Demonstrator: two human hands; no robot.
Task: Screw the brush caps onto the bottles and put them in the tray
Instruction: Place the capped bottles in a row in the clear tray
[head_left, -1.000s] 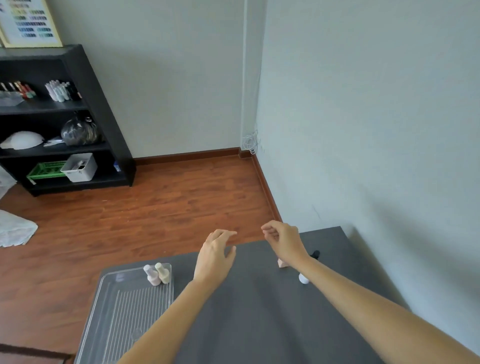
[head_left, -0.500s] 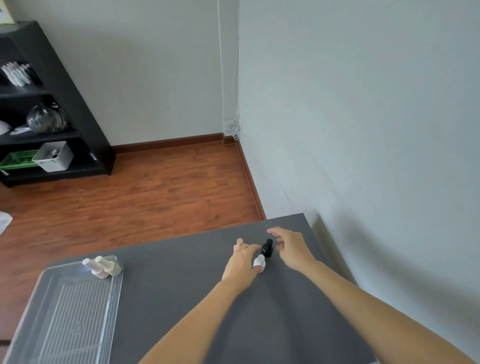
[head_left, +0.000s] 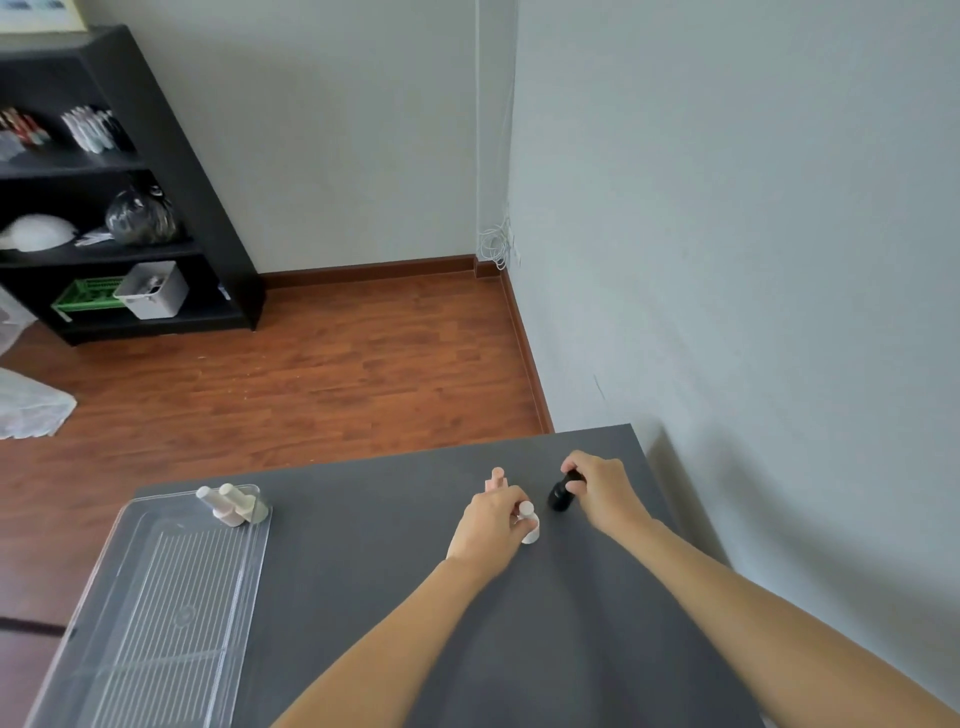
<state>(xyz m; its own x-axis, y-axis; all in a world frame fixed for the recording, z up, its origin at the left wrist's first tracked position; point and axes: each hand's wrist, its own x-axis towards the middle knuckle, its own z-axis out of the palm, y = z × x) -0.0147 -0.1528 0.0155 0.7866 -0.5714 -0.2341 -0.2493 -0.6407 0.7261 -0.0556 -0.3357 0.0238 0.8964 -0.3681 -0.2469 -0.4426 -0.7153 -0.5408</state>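
On the dark grey table (head_left: 363, 597) my left hand (head_left: 488, 525) grips a small white bottle (head_left: 530, 525) that stands upright with its cap on. Just to its right my right hand (head_left: 602, 488) pinches the cap of a black bottle (head_left: 562, 496), also standing on the table. A pink bottle (head_left: 496, 479) stands behind my left hand, partly hidden by it. At the far right corner of the clear plastic tray (head_left: 156, 623) two pale capped bottles (head_left: 231, 506) stand side by side.
The table's far edge runs just behind the bottles, and a grey wall (head_left: 753, 312) borders its right side. Beyond lies wooden floor (head_left: 311, 374), with a black shelf unit (head_left: 104, 208) holding boxes and bottles at the back left.
Both hands have closed in: my left hand now grips the white bottle and my right hand has taken hold of the black bottle's cap. The pink bottle has come into sight behind my left hand.
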